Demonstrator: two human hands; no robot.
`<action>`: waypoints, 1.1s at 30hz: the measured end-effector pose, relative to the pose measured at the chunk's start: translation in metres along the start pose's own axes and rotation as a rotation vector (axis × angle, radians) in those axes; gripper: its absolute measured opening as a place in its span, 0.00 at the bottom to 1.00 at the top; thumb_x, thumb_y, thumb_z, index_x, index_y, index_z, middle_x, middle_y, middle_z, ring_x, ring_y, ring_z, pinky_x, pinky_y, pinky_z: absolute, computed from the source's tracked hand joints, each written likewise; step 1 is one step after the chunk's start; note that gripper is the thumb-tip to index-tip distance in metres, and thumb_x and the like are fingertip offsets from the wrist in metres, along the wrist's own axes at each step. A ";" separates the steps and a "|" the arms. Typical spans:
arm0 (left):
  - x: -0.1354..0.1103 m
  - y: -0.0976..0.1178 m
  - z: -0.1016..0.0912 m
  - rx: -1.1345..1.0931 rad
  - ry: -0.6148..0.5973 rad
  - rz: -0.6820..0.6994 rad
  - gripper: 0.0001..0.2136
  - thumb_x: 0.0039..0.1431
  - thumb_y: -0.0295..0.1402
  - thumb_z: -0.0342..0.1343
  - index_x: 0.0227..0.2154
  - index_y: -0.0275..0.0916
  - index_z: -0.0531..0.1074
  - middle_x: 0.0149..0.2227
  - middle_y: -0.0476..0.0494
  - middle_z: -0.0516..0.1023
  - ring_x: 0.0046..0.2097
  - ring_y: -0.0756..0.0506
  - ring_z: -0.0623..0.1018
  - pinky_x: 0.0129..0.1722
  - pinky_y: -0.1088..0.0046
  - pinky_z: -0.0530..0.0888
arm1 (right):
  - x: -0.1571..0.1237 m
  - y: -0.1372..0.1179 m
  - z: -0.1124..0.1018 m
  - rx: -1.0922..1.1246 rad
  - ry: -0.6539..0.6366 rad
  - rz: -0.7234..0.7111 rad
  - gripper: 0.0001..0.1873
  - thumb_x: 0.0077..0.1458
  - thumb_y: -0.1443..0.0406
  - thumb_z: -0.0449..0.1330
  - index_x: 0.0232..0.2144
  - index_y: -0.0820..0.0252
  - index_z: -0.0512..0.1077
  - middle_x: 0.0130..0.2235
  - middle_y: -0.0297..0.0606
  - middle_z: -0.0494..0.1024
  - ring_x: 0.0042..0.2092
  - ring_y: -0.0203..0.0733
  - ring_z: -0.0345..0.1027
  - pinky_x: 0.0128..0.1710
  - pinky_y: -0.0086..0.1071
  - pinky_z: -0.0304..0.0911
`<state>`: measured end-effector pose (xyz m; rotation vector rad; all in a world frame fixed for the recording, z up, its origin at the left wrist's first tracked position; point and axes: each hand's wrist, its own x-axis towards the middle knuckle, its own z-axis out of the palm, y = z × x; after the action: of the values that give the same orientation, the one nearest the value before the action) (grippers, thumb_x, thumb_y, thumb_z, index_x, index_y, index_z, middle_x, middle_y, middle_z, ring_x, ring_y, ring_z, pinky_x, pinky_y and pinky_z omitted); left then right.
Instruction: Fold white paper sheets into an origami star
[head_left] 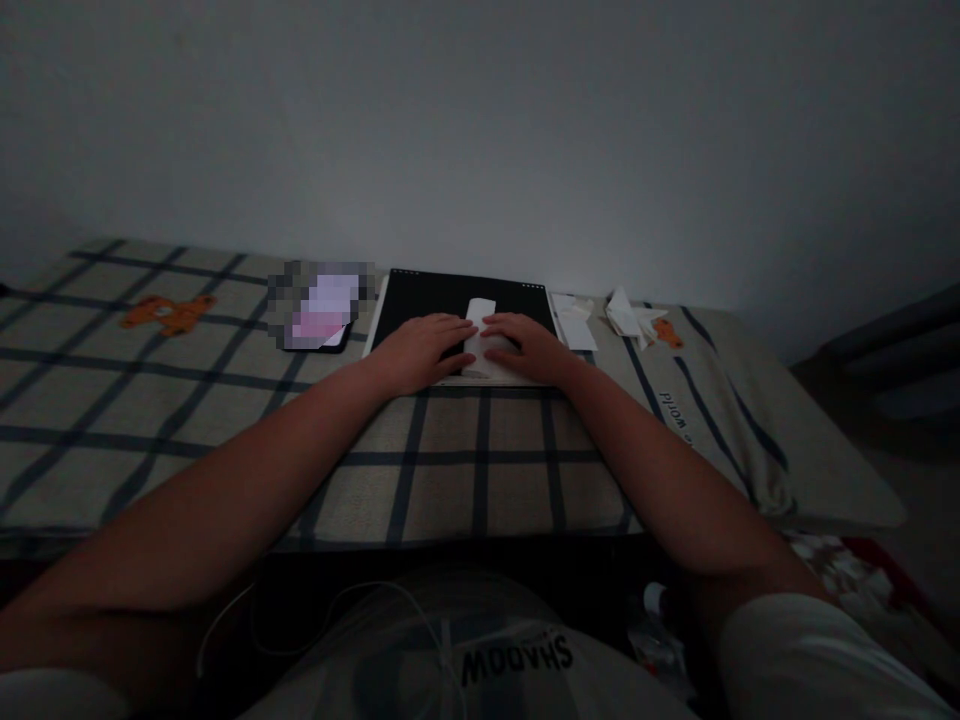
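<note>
Seemingly we're flattening white paper (481, 309), left hand (421, 350) unclenched on its left, right hand (536, 350) likewise on its right; the next move likely needs even pressure.

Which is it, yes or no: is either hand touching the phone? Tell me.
No: the left hand and right hand are both at the white paper, well apart from the phone.

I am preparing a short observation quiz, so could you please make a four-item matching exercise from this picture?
1. Paper strip
2. Phone
3. Flat pad
4. Bottle

A. Below the checked cloth's front edge
B. Black, small marks along its far edge
C. White, at the left hand's and right hand's fingertips
D. Screen lit

Pairs: 1-C, 2-D, 3-B, 4-A
</note>
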<state>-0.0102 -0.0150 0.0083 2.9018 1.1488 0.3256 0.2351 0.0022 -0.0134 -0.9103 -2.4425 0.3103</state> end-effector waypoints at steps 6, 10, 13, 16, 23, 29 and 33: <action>0.002 -0.003 0.004 -0.014 -0.011 -0.009 0.25 0.70 0.45 0.40 0.63 0.39 0.63 0.65 0.43 0.66 0.65 0.42 0.64 0.63 0.61 0.60 | 0.000 0.002 0.003 -0.037 -0.003 0.030 0.22 0.63 0.54 0.54 0.53 0.59 0.74 0.57 0.48 0.74 0.59 0.50 0.65 0.60 0.47 0.58; 0.002 -0.001 0.003 -0.003 -0.031 -0.032 0.25 0.69 0.46 0.41 0.63 0.41 0.63 0.67 0.44 0.62 0.66 0.41 0.61 0.63 0.59 0.59 | 0.001 0.002 0.003 -0.047 0.003 0.034 0.20 0.63 0.56 0.56 0.52 0.58 0.75 0.56 0.48 0.74 0.59 0.51 0.65 0.60 0.50 0.58; 0.002 0.000 0.003 0.005 -0.046 -0.031 0.25 0.69 0.47 0.42 0.64 0.42 0.61 0.68 0.44 0.60 0.67 0.40 0.60 0.63 0.58 0.59 | 0.001 0.003 0.003 -0.049 0.007 0.039 0.19 0.61 0.57 0.58 0.51 0.59 0.76 0.57 0.49 0.73 0.59 0.51 0.64 0.60 0.49 0.58; 0.002 0.000 0.004 -0.012 -0.046 0.000 0.26 0.69 0.47 0.42 0.65 0.42 0.59 0.68 0.44 0.59 0.68 0.40 0.57 0.64 0.58 0.57 | 0.001 0.003 0.002 -0.030 0.011 0.044 0.18 0.60 0.59 0.58 0.50 0.58 0.76 0.55 0.48 0.74 0.58 0.50 0.65 0.59 0.50 0.59; 0.002 0.002 0.001 -0.071 0.013 0.084 0.24 0.68 0.45 0.44 0.62 0.39 0.65 0.63 0.40 0.68 0.64 0.42 0.65 0.63 0.62 0.59 | 0.001 -0.001 -0.004 0.005 0.014 0.013 0.15 0.59 0.60 0.59 0.46 0.58 0.78 0.50 0.46 0.76 0.53 0.48 0.69 0.56 0.46 0.62; 0.003 0.004 0.002 -0.039 -0.006 0.032 0.28 0.68 0.46 0.45 0.63 0.34 0.62 0.66 0.35 0.62 0.67 0.41 0.62 0.65 0.62 0.57 | 0.001 0.002 -0.001 0.008 0.027 0.021 0.15 0.59 0.60 0.59 0.45 0.59 0.78 0.53 0.47 0.75 0.55 0.49 0.67 0.57 0.48 0.61; 0.004 0.006 0.002 -0.016 -0.043 0.025 0.29 0.68 0.47 0.43 0.64 0.33 0.60 0.67 0.36 0.60 0.68 0.41 0.59 0.66 0.63 0.54 | 0.000 0.004 0.003 -0.024 0.048 0.077 0.21 0.58 0.59 0.59 0.53 0.60 0.73 0.57 0.50 0.72 0.60 0.52 0.62 0.61 0.52 0.56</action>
<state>-0.0028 -0.0165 0.0074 2.8958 1.1001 0.2696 0.2358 0.0054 -0.0177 -1.0117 -2.3758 0.2838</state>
